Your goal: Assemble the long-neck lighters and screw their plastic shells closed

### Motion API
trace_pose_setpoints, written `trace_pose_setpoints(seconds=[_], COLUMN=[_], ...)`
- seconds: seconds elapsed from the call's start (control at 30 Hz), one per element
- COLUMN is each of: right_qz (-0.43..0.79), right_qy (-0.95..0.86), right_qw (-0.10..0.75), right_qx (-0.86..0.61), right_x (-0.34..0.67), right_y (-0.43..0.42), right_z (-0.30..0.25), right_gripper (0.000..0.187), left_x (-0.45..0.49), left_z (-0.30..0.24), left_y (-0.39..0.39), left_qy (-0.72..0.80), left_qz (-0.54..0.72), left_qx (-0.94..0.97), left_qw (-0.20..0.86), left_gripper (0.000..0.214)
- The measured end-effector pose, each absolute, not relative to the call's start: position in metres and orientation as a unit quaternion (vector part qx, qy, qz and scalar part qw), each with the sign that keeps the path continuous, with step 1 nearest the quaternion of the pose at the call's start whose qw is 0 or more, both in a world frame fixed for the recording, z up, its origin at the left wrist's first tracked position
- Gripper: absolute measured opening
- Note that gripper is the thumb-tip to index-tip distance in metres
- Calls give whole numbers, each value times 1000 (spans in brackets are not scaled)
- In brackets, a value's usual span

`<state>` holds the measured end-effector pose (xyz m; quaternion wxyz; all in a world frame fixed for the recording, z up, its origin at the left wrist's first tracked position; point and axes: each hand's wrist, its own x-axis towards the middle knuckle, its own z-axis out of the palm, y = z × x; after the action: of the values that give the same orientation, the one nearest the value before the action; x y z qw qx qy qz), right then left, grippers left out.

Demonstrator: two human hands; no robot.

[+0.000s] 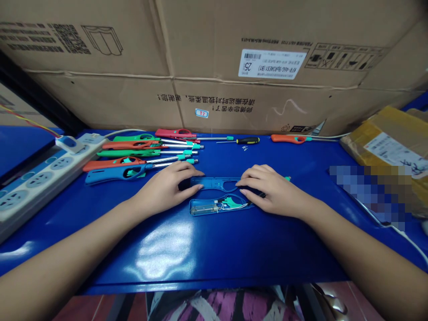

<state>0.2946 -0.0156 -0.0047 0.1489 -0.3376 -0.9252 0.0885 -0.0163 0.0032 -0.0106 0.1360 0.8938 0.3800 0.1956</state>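
Note:
An empty-looking blue lighter shell half (pixel 216 182) lies with its inner side up between both hands. My left hand (pixel 170 187) has its thumb and index finger closed about the left end of that half. Its right part is between the thumb and fingers of my right hand (pixel 272 189), which hides that end. Just below, nearer to me, rests the other blue half, a lighter body (pixel 203 208) with a clear fuel tank, a green trigger (pixel 230 203) and white wires inside. The right hand covers its right end.
Several assembled lighters (pixel 115 174) lie at the left beside a power strip (pixel 53 171). A screwdriver (pixel 248 140) and small screws (pixel 244 147) are at the back, an orange lighter (pixel 288 138) to their right. Cardboard (pixel 214 44) walls the rear; a taped parcel (pixel 374 125) stands right.

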Motion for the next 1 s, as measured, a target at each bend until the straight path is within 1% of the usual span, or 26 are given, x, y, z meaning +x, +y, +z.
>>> trace_pose_setpoints(seconds=[0.33,0.4,0.47,0.5,0.57,0.67,0.73,0.87,1.0], right_qz=[85,87,104,120,161,211,231,237,221], right_qy=[-925,-924,-923,-922,-920,-908,-900,-893,-903], right_qw=[145,153,154,144,106,43,26,39,73], right_qx=[-341,-340,-338,-338,-342,-359,-369,-381,-361], right_x=[295,298,302,304,309,313,314,314,312], right_y=[-15,-16,-18,-18,-20,-23,-23,-20,-18], right_z=[-6,-1,7,10,17,21,20,16,13], right_gripper=[31,26,16,13,13,9,3,12,12], left_x=[-17,-17,-16,-15,-14,-12,-11,-14,-15], left_z=[-9,-3,2,4,6,5,4,5,5], left_y=[3,0,-4,-7,-11,-14,-14,-11,-9], left_qy=[363,329,282,263,240,236,240,248,254], left_qz=[220,226,209,191,151,117,115,126,129], left_qx=[898,910,931,940,954,961,960,957,955], left_qw=[118,110,104,101,95,89,89,85,84], left_gripper=[35,31,30,32,36,31,28,26,26])
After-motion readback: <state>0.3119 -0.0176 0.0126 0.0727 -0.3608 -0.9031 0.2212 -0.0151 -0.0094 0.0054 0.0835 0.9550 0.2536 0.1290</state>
